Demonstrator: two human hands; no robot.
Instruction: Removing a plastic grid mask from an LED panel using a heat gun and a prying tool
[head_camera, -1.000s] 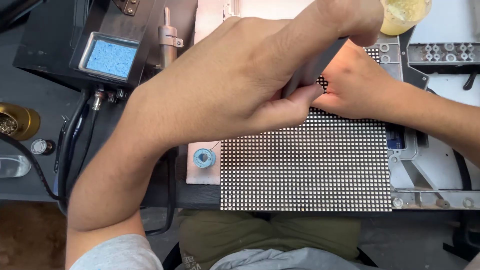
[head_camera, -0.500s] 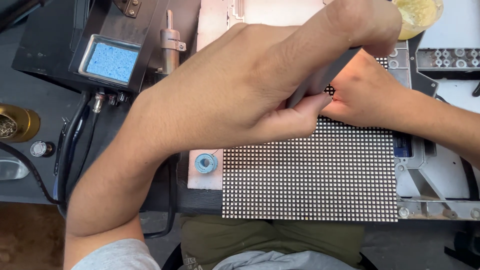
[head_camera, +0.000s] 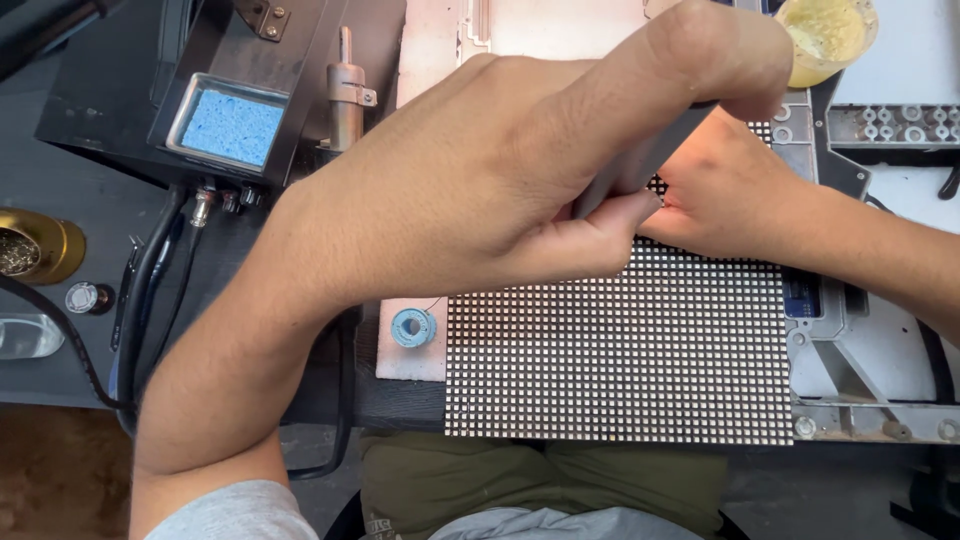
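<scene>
Since a second ago little has shifted: the left hand (head_camera: 520, 190) has crept a touch to the right and farther over the LED panel (head_camera: 620, 350), while the right hand (head_camera: 730, 190) sits where it was. The left hand is curled closed around a slim grey tool (head_camera: 640, 160), thumb below and forefinger hooked over its top, the tip aimed at a dark patch (head_camera: 657, 185) in the dot grid. The right hand rests on the panel just beside that spot with its fingers bent in; whether it pinches anything cannot be told. The panel lies flat on the table, near its front edge and right of centre, a dark board covered with even rows of pale dots. Judging by the one dark gap among otherwise whole rows, the repair seems to be mid-way at this single spot. A small blue solder spool (head_camera: 412, 327) lies just left of the panel, and a blue sponge (head_camera: 230, 125) sits far left.
</scene>
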